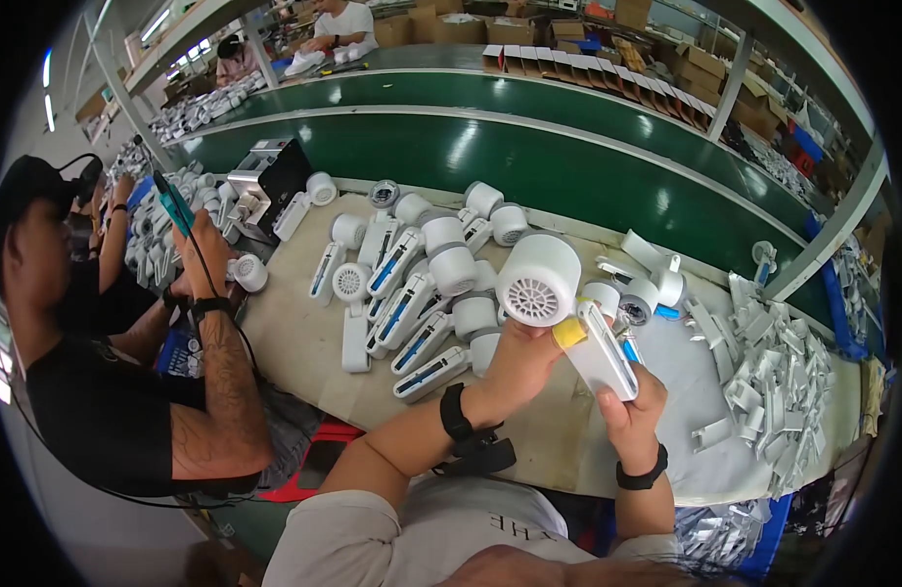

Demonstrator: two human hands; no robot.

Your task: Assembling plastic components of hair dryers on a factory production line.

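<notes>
In front of me is a white, hair-dryer-shaped housing (541,274) with a round slotted grille. My left hand (522,367) is closed around the underside, where the barrel meets the handle. A small yellow patch (569,333) shows by those fingertips; whether it is on a finger or on the housing, I cannot tell. My right hand (635,409) grips the lower end of the white handle (603,362), thumb on its near face. A slot runs along the handle's side. Just left of my hands lie several similar housings (441,254), some with blue strips in their open handles (402,318).
Loose white handle covers (764,391) are heaped on the right of the table (559,440). More housing parts (656,284) lie behind my right hand. At left, a co-worker (109,391) holds a teal corded screwdriver (173,203) near a black-and-silver machine (265,191). A green conveyor (431,147) runs behind.
</notes>
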